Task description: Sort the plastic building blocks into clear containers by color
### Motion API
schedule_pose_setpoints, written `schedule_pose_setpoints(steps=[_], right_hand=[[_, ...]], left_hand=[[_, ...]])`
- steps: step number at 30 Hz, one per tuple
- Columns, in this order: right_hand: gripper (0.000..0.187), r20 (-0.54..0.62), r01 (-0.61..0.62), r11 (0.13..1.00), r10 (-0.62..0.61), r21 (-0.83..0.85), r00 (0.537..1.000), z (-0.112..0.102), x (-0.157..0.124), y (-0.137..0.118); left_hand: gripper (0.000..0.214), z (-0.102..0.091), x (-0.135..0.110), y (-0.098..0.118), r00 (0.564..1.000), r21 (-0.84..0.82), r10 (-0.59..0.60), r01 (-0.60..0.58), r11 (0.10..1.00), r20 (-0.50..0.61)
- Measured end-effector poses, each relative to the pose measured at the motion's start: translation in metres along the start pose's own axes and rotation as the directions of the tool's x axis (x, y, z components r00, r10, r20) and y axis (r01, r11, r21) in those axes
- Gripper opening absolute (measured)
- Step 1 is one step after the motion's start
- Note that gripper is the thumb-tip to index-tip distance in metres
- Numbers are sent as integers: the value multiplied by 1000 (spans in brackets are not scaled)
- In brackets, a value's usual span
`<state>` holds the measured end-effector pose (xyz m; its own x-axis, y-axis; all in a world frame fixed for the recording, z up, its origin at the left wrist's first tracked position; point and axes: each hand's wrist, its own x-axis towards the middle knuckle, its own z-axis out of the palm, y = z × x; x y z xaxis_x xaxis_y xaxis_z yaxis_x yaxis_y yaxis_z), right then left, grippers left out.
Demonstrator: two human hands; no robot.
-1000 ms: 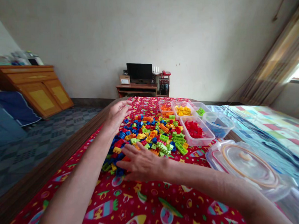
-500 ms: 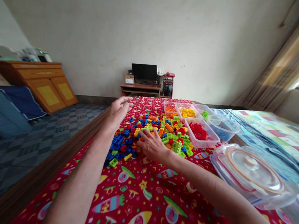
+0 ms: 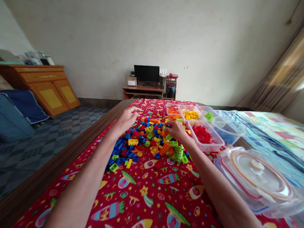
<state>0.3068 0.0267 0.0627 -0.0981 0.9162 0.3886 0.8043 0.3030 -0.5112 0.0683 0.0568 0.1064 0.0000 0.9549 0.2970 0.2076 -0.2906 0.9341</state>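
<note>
A pile of toy building bricks point(image 3: 145, 137) in blue, green, orange, yellow and red is spread over the red patterned cloth point(image 3: 145, 185). My left hand point(image 3: 128, 119) hovers at the pile's far left edge, fingers stretched out and nothing visible in them. On the right side of the pile, my right hand point(image 3: 177, 130) has its fingers curled together; a small dark bit shows at the fingertips, too small to name. Beside it stand clear containers with red bricks point(image 3: 202, 134), yellow bricks point(image 3: 191, 114), orange bricks point(image 3: 174, 113) and green bricks point(image 3: 208, 116).
A round clear tub point(image 3: 228, 132) with blue contents stands behind the red bricks' container. Clear lids point(image 3: 258, 176) lie stacked at the right front. The wooden edge point(image 3: 51, 172) runs along the left. Beyond are a desk with a monitor point(image 3: 147, 75) and a wooden cabinet point(image 3: 47, 88).
My right hand has moved right and away from me across the pile, its fingers now curled. Bricks at the front have shifted. My left hand has moved slightly right and lower.
</note>
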Motion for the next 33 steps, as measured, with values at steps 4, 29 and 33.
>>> schedule_pose_setpoints(steps=[4, 29, 33], right_hand=[[25, -92, -6, 996, 14, 85, 996, 1, 2, 3], [31, -131, -87, 977, 114, 196, 985, -25, 4, -4], [23, -22, -57, 989, 61, 136, 998, -20, 4, -2]], left_hand=[[29, 17, -5, -16, 925, 520, 123, -308, 797, 360], [28, 59, -33, -53, 821, 675, 177, -552, 490, 543], [25, 55, -26, -52, 879, 751, 123, -459, 474, 460]])
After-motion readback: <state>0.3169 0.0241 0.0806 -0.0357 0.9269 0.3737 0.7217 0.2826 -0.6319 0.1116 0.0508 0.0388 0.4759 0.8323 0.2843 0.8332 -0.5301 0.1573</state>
